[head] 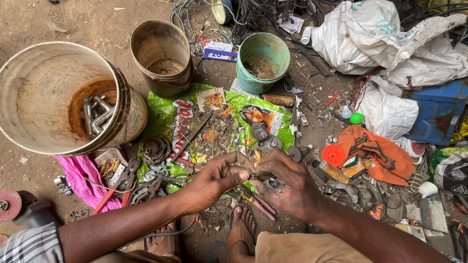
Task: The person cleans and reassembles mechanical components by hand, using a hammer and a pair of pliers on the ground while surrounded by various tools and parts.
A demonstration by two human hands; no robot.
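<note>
green printed bag (168,114): flattened on the ground beneath the scrap, red and white markings
small box (219,50): between the buckets, flat, white, red and blue

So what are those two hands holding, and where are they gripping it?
Both hands pinch one small dark metal part between them: the left hand by its left end, the right hand by its right end. What kind of part it is cannot be told.

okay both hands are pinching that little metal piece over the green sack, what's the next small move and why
Probably a small pull apart. The left hand and right hand both pinch one small metal part between their fingertips, held above the scrap on the green printed sack; nothing else is gripped, though the part's shape is hard to tell.
</note>
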